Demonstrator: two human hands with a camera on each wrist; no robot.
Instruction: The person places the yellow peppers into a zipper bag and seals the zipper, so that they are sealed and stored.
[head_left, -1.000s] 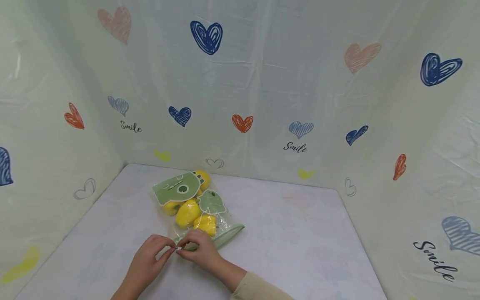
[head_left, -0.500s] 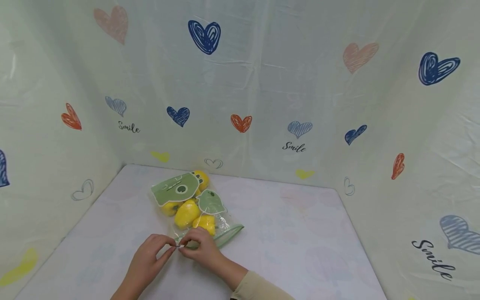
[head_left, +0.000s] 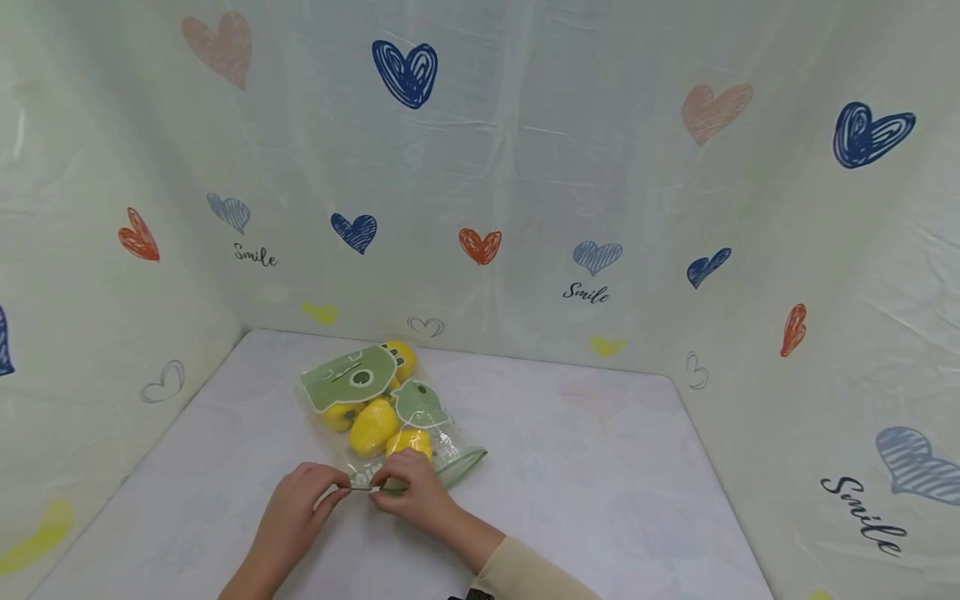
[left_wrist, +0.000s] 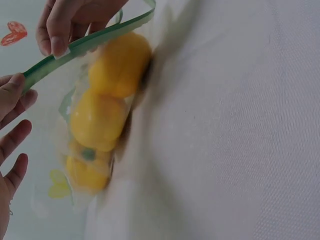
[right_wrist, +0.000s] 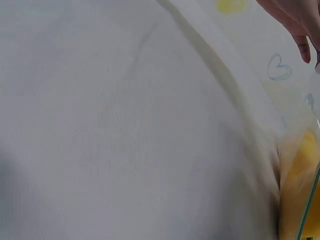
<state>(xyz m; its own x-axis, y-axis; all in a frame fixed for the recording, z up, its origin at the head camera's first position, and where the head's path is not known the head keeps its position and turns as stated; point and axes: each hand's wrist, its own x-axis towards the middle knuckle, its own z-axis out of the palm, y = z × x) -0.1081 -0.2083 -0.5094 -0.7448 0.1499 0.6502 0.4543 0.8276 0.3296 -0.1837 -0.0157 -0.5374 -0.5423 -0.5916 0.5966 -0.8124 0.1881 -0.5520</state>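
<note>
A clear zip bag with green printed shapes lies on the table, several yellow bell peppers inside it. A green zip strip edges its mouth on the near side. My left hand pinches the left end of this strip between thumb and forefinger; its other fingers spread loosely in the left wrist view. My right hand pinches a small white slider on the strip, a short way right of the left hand. The right wrist view catches only part of a hand and the bag's edge.
The white table meets pale curtains with printed hearts at the back and both sides. A beige sleeve covers the right forearm, and a dark object shows beside it at the bottom edge.
My right hand has moved right along the strip with the slider, widening the gap between the two hands. The left hand has stayed nearly in place. The bag and peppers have hardly shifted.
</note>
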